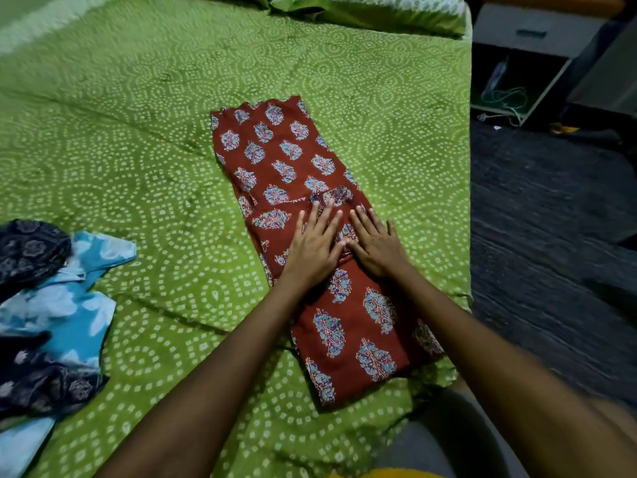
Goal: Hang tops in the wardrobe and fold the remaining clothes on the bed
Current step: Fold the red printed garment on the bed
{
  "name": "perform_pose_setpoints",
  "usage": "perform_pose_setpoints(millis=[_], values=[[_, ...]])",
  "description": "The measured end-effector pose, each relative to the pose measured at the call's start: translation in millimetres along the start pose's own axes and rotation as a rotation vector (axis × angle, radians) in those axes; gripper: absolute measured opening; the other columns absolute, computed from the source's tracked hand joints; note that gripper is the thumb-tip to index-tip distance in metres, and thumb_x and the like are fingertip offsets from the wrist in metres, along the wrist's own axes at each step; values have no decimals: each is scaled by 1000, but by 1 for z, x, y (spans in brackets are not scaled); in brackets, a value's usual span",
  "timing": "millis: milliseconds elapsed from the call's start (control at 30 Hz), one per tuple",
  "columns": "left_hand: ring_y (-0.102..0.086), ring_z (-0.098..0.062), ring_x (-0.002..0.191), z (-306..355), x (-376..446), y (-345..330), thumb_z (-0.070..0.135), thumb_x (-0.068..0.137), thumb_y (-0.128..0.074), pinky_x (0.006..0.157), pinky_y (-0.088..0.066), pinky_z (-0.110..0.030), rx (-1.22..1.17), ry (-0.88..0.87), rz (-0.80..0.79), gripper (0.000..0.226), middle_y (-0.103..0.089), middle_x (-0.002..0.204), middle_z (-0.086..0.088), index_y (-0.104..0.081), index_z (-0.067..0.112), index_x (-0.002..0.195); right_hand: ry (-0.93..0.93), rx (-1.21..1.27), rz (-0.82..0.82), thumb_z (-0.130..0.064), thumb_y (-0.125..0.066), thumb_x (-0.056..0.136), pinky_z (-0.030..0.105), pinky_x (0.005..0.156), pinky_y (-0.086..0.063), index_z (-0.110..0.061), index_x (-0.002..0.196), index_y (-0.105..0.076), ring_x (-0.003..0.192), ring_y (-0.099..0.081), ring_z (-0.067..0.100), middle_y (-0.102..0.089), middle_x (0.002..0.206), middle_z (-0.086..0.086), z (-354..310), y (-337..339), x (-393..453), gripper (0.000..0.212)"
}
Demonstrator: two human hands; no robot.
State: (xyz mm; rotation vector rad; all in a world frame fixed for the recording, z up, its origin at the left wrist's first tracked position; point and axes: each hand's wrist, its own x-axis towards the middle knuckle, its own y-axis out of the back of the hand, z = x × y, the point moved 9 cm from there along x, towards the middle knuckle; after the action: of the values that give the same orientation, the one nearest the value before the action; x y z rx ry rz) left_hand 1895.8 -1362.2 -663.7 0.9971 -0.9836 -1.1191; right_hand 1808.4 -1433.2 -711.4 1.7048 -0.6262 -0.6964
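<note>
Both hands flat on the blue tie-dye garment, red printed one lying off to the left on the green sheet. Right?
Swapped. In the head view, the left hand and right hand lie flat on the red printed garment; the blue tie-dye garment lies off to the left on the green sheet, untouched.

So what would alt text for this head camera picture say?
Both hands, left and right, press flat on a red printed garment laid lengthwise on a green bedspread. Blue and dark clothes lie crumpled at the left edge.
</note>
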Motion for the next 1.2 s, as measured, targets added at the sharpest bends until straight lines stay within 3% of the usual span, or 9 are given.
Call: perform_pose_setpoints(millis=[200, 333, 467, 600, 733, 800, 867, 1000, 1200], values=[[12, -18, 145, -5, 23, -45, 43, 101, -24, 115, 9, -45, 51, 24, -323, 56, 4, 159, 2, -6, 26, 151, 29, 6, -102, -66, -7, 84, 40, 116, 4, -26, 151, -4, 146, 5, 15, 3, 158, -10, 9, -11, -49, 79], [10, -20, 146, -3, 6, -45, 43, 102, -18, 116, 8, -44, 24, 16, -297, 55, 4, 159, 1, -3, 24, 151, -67, 610, 95, -6, -45, 97, 29, 106, -32, -17, 136, -46, 130, -42, 27, -42, 144, 11, 48, 15, -82, 41], [9, -20, 146, 1, -32, -41, 35, 103, -24, 117, 7, -39, -42, -106, -326, 51, 2, 158, 4, -9, 24, 151, 1, 470, -11, 15, -42, 87, 23, 93, -43, -34, 138, -27, 117, -48, 25, -35, 144, 13, 74, 25, -111, 73], [-23, -10, 138, -7, -49, -18, 10, 99, -43, 113, -16, -22, -602, -11, -387, 39, -30, 151, -1, -45, 9, 138, 225, -103, -299, -3, -50, 89, 47, 114, -18, -39, 141, -32, 143, -1, 23, 9, 155, -10, 53, 14, -106, 66], [-61, 1, 96, -39, -68, 15, -5, 92, -45, 89, -44, -16, -1050, 227, -190, 29, -68, 107, -6, -64, 4, 112, 382, 245, -364, -3, -67, 82, 37, 109, -22, -6, 102, -72, 135, -22, 7, -49, 139, -1, 19, 37, -64, 20], [-66, -3, 87, -52, -77, 18, -2, 93, -40, 81, -49, -16, -1195, 312, -115, 29, -73, 91, 1, -68, -2, 98, 293, 568, -511, 7, -58, 86, 31, 81, -42, -2, 79, -69, 89, -55, -4, -72, 84, -8, 4, 43, -43, 16], [-70, -12, 82, -62, -84, 11, 14, 99, -31, 73, -53, -17, -1445, 448, -73, 50, -74, 84, -4, -72, -3, 76, 113, 904, -451, -1, -55, 89, 22, 54, -39, -6, 69, -57, 51, -47, -1, -53, 57, -9, 0, 57, -14, 20], [-62, -6, 58, -84, -93, -2, 44, 101, -17, 51, -47, -14, -1578, 725, 119, 62, -70, 68, 1, -64, 5, 89, -519, 1377, -101, -17, -58, 91, 16, 38, -40, -10, 71, -56, 38, -53, 9, -58, 50, 2, 43, 33, 6, 21], [-63, -13, 104, -79, -93, -7, 53, 80, -65, 89, -49, -27, -1162, 691, 216, 54, -65, 113, 5, -59, 17, 120, -538, 1374, 68, -20, -66, 86, 20, 56, -48, -8, 81, -65, 60, -61, 12, -68, 71, 0, 65, 10, -10, 13]])
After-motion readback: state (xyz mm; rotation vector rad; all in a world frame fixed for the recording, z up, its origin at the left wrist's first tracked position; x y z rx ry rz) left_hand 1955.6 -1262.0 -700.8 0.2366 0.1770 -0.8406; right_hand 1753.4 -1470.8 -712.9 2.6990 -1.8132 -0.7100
